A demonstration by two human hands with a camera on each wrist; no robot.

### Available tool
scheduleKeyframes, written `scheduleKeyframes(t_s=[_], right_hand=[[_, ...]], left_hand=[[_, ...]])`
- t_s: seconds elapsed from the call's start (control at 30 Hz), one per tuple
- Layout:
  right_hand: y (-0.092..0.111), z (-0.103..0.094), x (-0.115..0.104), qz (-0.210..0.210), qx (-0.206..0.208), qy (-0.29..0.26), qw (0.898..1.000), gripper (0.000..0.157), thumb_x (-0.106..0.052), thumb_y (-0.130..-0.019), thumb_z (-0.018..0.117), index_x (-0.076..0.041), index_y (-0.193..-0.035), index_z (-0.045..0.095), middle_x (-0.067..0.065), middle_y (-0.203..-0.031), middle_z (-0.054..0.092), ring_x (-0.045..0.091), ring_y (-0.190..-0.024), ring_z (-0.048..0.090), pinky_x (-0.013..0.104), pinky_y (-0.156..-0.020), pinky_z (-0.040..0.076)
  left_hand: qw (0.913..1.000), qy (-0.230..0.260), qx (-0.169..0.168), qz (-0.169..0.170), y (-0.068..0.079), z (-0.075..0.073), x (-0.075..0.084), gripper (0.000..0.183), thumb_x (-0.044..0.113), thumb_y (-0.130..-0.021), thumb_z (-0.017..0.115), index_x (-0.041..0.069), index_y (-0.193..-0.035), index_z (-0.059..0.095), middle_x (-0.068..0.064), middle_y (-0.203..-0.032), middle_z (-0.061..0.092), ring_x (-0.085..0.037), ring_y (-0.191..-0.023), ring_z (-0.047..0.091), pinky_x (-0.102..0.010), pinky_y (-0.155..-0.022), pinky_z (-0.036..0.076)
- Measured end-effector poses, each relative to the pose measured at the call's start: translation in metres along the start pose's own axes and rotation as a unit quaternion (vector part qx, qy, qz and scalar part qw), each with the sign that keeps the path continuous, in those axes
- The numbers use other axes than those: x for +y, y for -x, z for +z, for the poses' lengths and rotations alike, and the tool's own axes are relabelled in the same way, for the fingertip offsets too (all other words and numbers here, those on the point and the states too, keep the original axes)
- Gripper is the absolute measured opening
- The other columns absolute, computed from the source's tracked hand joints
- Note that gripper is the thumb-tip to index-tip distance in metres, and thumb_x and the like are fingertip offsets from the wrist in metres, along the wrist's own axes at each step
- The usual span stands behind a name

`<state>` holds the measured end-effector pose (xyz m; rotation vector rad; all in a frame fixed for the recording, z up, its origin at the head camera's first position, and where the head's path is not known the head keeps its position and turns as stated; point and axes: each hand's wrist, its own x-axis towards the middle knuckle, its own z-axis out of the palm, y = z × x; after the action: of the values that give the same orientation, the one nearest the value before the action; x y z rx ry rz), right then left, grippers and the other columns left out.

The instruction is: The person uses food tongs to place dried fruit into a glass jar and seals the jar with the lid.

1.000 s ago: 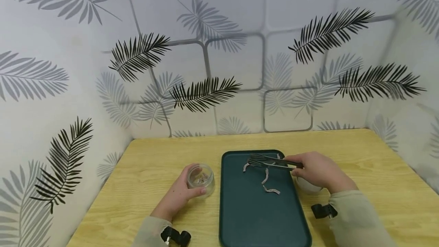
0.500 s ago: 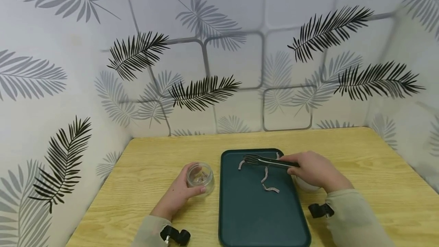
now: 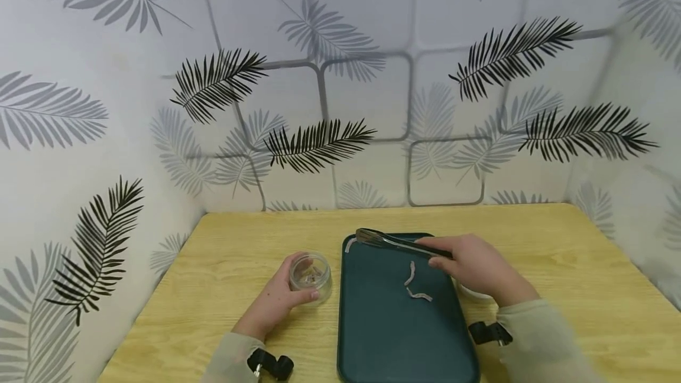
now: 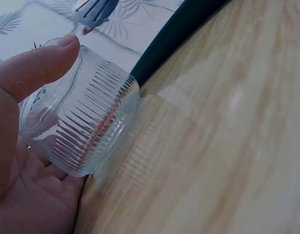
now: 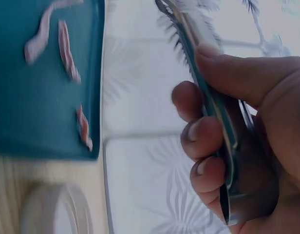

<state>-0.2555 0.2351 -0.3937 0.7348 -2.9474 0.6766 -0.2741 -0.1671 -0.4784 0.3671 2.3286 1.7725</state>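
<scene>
My left hand (image 3: pixel 279 297) grips a small clear glass jar (image 3: pixel 314 291) standing on the table left of the tray. In the left wrist view, the jar (image 4: pixel 86 112) has ribbed walls and some brownish-pink pieces inside. With my right hand (image 3: pixel 476 265) I hold metal tongs (image 3: pixel 396 242) over the far end of the dark green tray (image 3: pixel 404 336). A pale pinkish strip (image 3: pixel 350 245) hangs at the tongs' tips, above the tray's far left corner. Other strips (image 3: pixel 419 295) lie on the tray; the right wrist view shows one small reddish strip (image 5: pixel 84 127) near the tray's corner.
A white round object (image 5: pixel 57 212), like a lid or shallow dish, sits on the table right of the tray, partly under my right hand. The wooden table (image 3: pixel 255 235) ends at a leaf-patterned wall (image 3: pixel 372 176) behind. Each wrist carries a black camera mount (image 3: pixel 489 333).
My right hand has moved left with the tongs, whose tips now stand over the far left corner with the strip. The left hand and jar have stayed put.
</scene>
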Motion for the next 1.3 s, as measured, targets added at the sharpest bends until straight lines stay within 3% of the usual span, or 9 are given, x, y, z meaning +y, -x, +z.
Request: scheduleKeyframes(t_s=[0.07, 0.13, 0.23, 0.3, 0.5, 0.73, 1.1, 1.3], right_hand=[[-0.002, 0.004, -0.009, -0.011, 0.004, 0.000, 1.000, 0.046, -0.028, -0.100, 0.065, -0.025, -0.146, 0.058, -0.012, -0.056, 0.045, 0.005, -0.045, 0.032, 0.035, -0.066, 0.042], [-0.004, 0.008, -0.019, -0.025, 0.007, -0.003, 1.000, 0.046, -0.027, -0.100, 0.066, -0.025, -0.146, 0.058, -0.014, -0.061, 0.051, 0.004, -0.044, 0.032, 0.033, -0.063, 0.042], [-0.006, 0.013, -0.032, -0.050, 0.018, 0.005, 0.999, 0.047, -0.025, -0.099, 0.067, -0.025, -0.145, 0.058, -0.015, -0.082, 0.067, 0.001, -0.048, 0.039, 0.031, -0.062, 0.042], [-0.007, 0.016, -0.040, -0.063, 0.030, 0.010, 0.998, 0.047, -0.024, -0.098, 0.069, -0.025, -0.144, 0.060, -0.014, -0.092, 0.070, 0.000, -0.049, 0.041, 0.029, -0.060, 0.042], [-0.009, 0.028, -0.055, -0.085, 0.051, 0.034, 0.995, 0.048, -0.028, -0.096, 0.071, -0.029, -0.142, 0.061, -0.018, -0.073, 0.055, 0.001, -0.051, 0.040, 0.026, -0.054, 0.038], [-0.007, 0.030, -0.060, -0.094, 0.051, 0.037, 0.994, 0.049, -0.027, -0.094, 0.073, -0.029, -0.141, 0.062, -0.010, -0.096, 0.071, -0.001, -0.057, 0.044, 0.026, -0.055, 0.039], [-0.007, 0.028, -0.057, -0.102, 0.051, 0.034, 0.993, 0.048, -0.027, -0.094, 0.073, -0.027, -0.141, 0.062, -0.004, -0.111, 0.073, -0.002, -0.059, 0.045, 0.027, -0.058, 0.040], [-0.006, 0.027, -0.056, -0.099, 0.046, 0.031, 0.994, 0.050, -0.026, -0.094, 0.074, -0.027, -0.142, 0.061, -0.017, -0.085, 0.065, -0.001, -0.059, 0.044, 0.027, -0.057, 0.040]], left_hand=[[1.0000, 0.000, -0.002, 0.001, -0.001, 0.000, 0.001, 0.083, 0.020, -0.084, 0.085, 0.020, -0.153, 0.037, -0.008, -0.152, 0.046, -0.029, -0.138, 0.044, -0.052, -0.110, 0.032], [1.0000, 0.000, -0.003, 0.000, -0.001, 0.000, 0.001, 0.084, 0.020, -0.084, 0.085, 0.020, -0.153, 0.037, -0.008, -0.152, 0.046, -0.030, -0.138, 0.044, -0.052, -0.110, 0.033], [1.0000, -0.004, -0.001, -0.004, -0.002, 0.001, 0.001, 0.085, 0.022, -0.084, 0.085, 0.020, -0.154, 0.036, -0.007, -0.152, 0.046, -0.029, -0.137, 0.045, -0.052, -0.110, 0.033], [0.9999, -0.008, 0.002, -0.007, -0.002, 0.001, 0.000, 0.085, 0.024, -0.084, 0.086, 0.021, -0.154, 0.037, -0.006, -0.150, 0.047, -0.029, -0.136, 0.046, -0.053, -0.110, 0.033], [0.9993, -0.031, 0.019, -0.008, 0.001, 0.001, 0.000, 0.086, 0.025, -0.081, 0.087, 0.023, -0.152, 0.040, -0.007, -0.145, 0.051, -0.028, -0.131, 0.049, -0.054, -0.110, 0.032], [0.9993, -0.026, 0.018, -0.018, 0.002, 0.004, -0.001, 0.088, 0.026, -0.082, 0.087, 0.021, -0.154, 0.037, -0.008, -0.149, 0.047, -0.029, -0.134, 0.046, -0.054, -0.110, 0.032], [0.9992, -0.033, 0.019, -0.012, 0.000, 0.004, -0.001, 0.090, 0.030, -0.082, 0.086, 0.022, -0.156, 0.035, -0.007, -0.149, 0.048, -0.029, -0.133, 0.047, -0.054, -0.110, 0.033], [0.9998, -0.007, 0.018, 0.000, 0.002, 0.005, -0.001, 0.085, 0.019, -0.083, 0.086, 0.020, -0.153, 0.038, -0.006, -0.149, 0.049, -0.027, -0.135, 0.047, -0.051, -0.109, 0.035]])
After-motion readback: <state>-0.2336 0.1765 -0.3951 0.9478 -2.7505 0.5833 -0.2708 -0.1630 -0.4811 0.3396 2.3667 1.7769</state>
